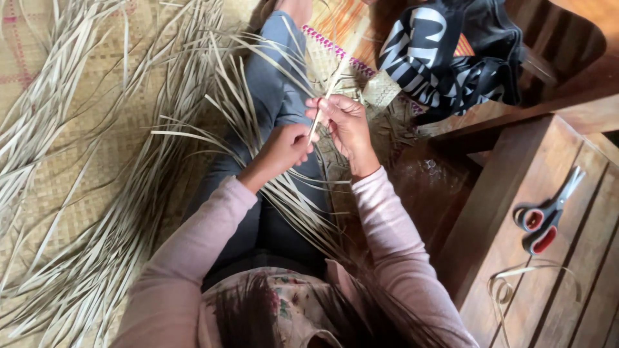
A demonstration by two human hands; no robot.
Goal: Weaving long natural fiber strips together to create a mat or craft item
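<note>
Woven matting (39,58) is seen covering the floor at the far left, where loose pale leaf strips (84,212) are spread in long, fanned bundles across it. Further strips are draped over the grey trouser leg (274,96) of the seated person, whose pink sleeves are seen from above. The left hand (284,147) is closed in a fist around the lower end of a single pale strip (329,90), just above the lap. The same strip is pinched higher up by the fingers of the right hand (345,122), which is held just beside the left; the strip is seen rising at a slant from the two hands towards the top of the frame. A small woven piece (382,90) lies just beyond the right hand, on the floor among strip ends. A black garment with white lettering (445,58) is heaped behind it. At the right, a dark wooden tabletop (580,283) is shown, on which red-handled scissors (547,216) are laid partly open, well apart from both hands. A curled strip offcut (516,283) is seen near the scissors, on the same slats.
</note>
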